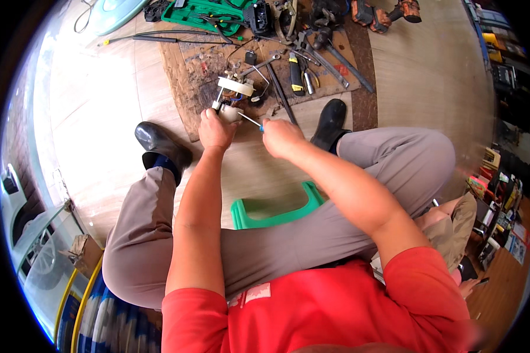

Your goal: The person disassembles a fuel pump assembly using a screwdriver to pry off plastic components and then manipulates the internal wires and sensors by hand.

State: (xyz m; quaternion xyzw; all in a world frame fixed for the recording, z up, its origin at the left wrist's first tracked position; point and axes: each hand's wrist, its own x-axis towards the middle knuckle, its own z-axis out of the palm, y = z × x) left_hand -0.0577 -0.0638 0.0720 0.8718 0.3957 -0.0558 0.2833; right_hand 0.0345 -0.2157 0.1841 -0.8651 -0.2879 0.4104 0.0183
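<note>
My left hand (217, 130) is closed around the lower cream-coloured body of a fuel pump assembly (235, 87), which has a round white flange, metal rods and loose wires. It is held over the near edge of a stained cardboard sheet (179, 100). In my right hand (281, 139) is a screwdriver (250, 119) with a blue handle, mostly covered by my fingers. Its thin metal shaft slants up and left, the tip at the pump's cream body. Whether the tip touches or sits in a gap is too small to tell.
On the cardboard lie a yellow-and-black utility knife (296, 73), wrenches and bars. Beyond are a green tool case (197, 19) and orange power tools (371, 17). A green stool (277, 220) stands beneath me. Behind on the right, another person's camouflage shorts (456, 229) show beside cluttered shelves.
</note>
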